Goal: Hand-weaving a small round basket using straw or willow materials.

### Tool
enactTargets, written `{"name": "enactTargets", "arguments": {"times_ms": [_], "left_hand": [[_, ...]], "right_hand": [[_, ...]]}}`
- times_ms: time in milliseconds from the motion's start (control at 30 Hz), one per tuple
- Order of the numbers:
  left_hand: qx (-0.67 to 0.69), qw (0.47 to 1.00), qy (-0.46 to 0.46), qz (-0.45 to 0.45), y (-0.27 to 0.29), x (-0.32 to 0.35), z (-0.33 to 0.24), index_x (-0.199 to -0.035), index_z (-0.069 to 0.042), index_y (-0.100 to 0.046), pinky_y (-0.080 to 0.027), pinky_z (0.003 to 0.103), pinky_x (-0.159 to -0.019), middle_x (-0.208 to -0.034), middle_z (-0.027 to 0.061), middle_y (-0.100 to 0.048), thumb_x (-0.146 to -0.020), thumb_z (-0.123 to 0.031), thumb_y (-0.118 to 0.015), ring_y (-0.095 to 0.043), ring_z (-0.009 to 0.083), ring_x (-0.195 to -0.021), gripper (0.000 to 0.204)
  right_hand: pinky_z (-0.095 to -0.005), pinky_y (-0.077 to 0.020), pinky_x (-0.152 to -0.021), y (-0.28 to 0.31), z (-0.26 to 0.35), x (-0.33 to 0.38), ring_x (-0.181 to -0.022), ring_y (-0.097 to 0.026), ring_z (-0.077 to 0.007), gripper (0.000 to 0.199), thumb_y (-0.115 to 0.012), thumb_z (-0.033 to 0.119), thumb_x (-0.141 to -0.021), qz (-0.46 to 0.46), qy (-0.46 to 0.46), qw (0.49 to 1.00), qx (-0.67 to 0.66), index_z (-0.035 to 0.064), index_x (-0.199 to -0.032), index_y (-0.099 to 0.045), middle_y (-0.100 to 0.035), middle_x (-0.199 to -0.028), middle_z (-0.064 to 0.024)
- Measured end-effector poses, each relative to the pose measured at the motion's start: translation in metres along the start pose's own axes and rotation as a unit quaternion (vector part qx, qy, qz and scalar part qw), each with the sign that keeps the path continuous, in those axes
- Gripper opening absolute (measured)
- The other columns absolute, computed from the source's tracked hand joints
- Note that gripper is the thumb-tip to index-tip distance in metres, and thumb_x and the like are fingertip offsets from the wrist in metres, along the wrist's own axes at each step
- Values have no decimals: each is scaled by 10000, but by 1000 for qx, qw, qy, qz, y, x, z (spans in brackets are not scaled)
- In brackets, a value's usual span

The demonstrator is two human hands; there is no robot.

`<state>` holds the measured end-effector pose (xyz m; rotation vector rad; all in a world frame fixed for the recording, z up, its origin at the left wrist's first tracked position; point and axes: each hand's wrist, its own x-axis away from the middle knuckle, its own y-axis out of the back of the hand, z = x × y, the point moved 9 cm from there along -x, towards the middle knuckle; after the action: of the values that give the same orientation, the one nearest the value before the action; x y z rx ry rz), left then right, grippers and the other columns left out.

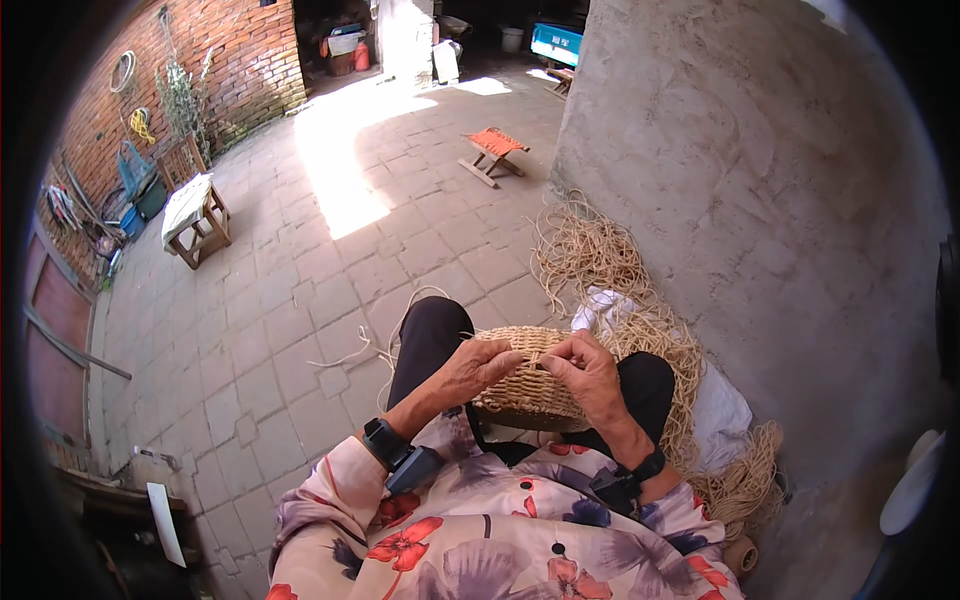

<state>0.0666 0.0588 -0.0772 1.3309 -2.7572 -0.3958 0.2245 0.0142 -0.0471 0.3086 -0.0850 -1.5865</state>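
Observation:
A woven straw basket (pixel 525 392) rests in my lap between my knees, its ribbed tan wall turned up toward me. My left hand (pixel 482 366) is closed at the basket's left part, its thumb and fingertips pressed together. Facing it, my right hand (pixel 585 378) pinches with thumb and forefinger over the basket's right part. A thin strand of the same cord seems to run between the two sets of fingertips, though it is small and hard to make out. Loose cord (pixel 360 352) trails off past my left knee. Part of the basket lies hidden under my hands.
Beside my right leg, a large tangled heap of straw cord (pixel 590 250) runs along the grey wall (pixel 740 180), with white cloth (pixel 718 420) among it. A folding stool (pixel 495 145) with an orange seat and a cloth-topped wooden stool (pixel 200 215) stand on the paving.

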Motion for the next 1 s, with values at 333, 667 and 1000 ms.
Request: {"name": "enactTargets", "arguments": {"times_ms": [333, 667, 1000], "left_hand": [[166, 985, 34, 28, -9, 4, 19, -960, -34, -599, -423, 237, -553, -716, -38, -549, -912, -235, -716, -510, 64, -647, 237], [-70, 993, 3, -96, 17, 11, 25, -937, 3, -712, -539, 341, -734, -838, 145, -710, -859, -162, -671, -694, 215, -784, 188], [-134, 983, -53, -113, 9, 9, 19, -944, -4, -703, -531, 333, -717, -837, 133, -694, -843, -106, -686, -676, 217, -768, 145]], "right_hand": [[-408, -401, -806, -5, 35, 8, -866, -549, -268, 111, -723, 84, -745, -47, 180, 946, 267, 82, -770, -615, -545, -826, -64], [-412, -385, -776, -18, 69, 22, -831, -527, -267, 160, -718, 38, -671, -89, 314, 828, 456, 86, -767, -599, -512, -812, -69], [-426, -462, -710, -43, 37, 8, -807, -567, -305, 117, -664, 48, -743, -9, 307, 868, 391, 65, -792, -560, -550, -798, -118]]}}
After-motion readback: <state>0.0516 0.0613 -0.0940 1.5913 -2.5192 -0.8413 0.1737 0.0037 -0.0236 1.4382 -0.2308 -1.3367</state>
